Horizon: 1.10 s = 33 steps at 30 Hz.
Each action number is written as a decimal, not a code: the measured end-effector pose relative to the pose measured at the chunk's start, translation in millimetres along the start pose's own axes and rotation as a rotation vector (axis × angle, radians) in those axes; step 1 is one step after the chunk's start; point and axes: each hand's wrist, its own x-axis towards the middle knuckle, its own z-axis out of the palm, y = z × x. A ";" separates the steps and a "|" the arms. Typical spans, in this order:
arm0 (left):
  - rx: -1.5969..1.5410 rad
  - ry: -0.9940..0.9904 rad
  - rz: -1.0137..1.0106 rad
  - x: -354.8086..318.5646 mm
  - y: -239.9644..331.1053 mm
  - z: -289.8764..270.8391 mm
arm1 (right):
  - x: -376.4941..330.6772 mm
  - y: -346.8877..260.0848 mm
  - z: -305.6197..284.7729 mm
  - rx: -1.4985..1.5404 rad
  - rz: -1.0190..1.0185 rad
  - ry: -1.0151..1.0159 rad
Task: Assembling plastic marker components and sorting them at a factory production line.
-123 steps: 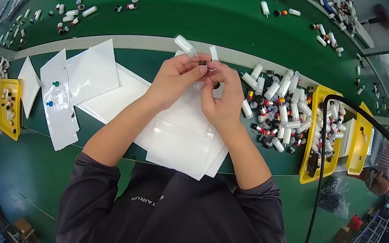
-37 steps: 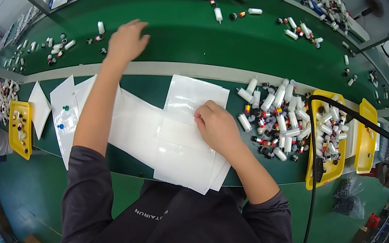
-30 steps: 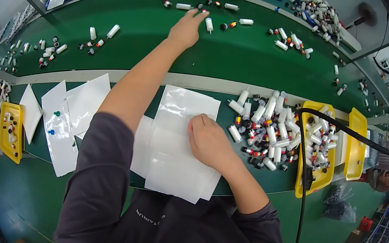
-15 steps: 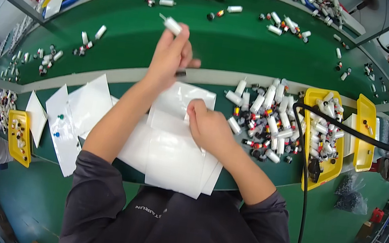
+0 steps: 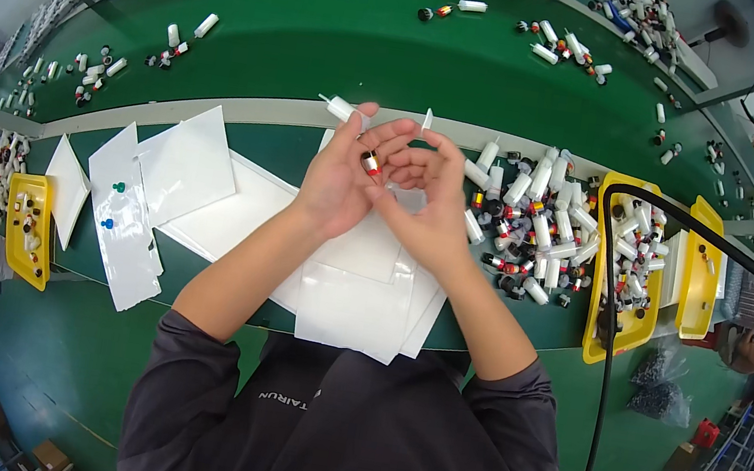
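Over the far edge of the bench (image 5: 273, 147), a worker's two bare hands meet above a spread of white sheets (image 5: 351, 310), palms turned in and close together. The left hand (image 5: 336, 181) is clamped on a white cylinder (image 5: 339, 109) at its thumb side, the thin tip pointing outward to the left, toward the pale rail (image 5: 263, 116); just how the fingers grip it is hidden. A small black-and-red part (image 5: 370, 163) lies at the left hand's curled fingers, in the gap between the hands, its long axis slanting from upper left to lower right. The left hand is nearer to it, while the right thumb reaches in just beside its lower end; contact there cannot be told. The right hand (image 5: 428, 185) has its fingers curled, thumb apart from them, and a thin white piece (image 5: 428, 118) stands up at the index finger, though whether it is pinched is unclear. Toward the bench's right end, a heap of similar parts (image 5: 546, 212) sits beside a yellow tray (image 5: 594, 317).
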 end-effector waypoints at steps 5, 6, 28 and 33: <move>0.114 -0.220 0.028 6.4 -6.1 -23.1 | -9.0 20.6 4.0 0.230 0.145 0.071; 0.250 -0.227 0.057 11.6 -8.6 -28.2 | -8.4 23.4 2.7 0.183 0.091 0.094; 0.363 -0.189 0.075 14.0 -5.6 -34.1 | -7.6 33.7 -2.0 0.001 -0.006 0.129; 0.516 -0.197 0.062 15.7 -2.2 -36.3 | -8.1 28.7 -2.1 -0.022 -0.041 0.129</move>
